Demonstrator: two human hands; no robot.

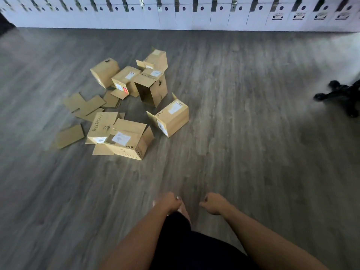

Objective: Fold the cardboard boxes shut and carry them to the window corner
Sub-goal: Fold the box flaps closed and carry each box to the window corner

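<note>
Under me runs a grey wood-grain floor [243, 133], its planks streaked and blurred. Along the far edge stands a row of white cabinet doors [185, 18], each with a small dark round hole near the top and a dull metal hinge [176, 5] above it. Four doors at the right end carry a small printed label [277, 16]; I cannot read the print. At the right edge lies a black thing with rounded ends [340, 95], blurred, perhaps a chair base. My dark shorts [191, 248] fill the bottom middle.
</note>
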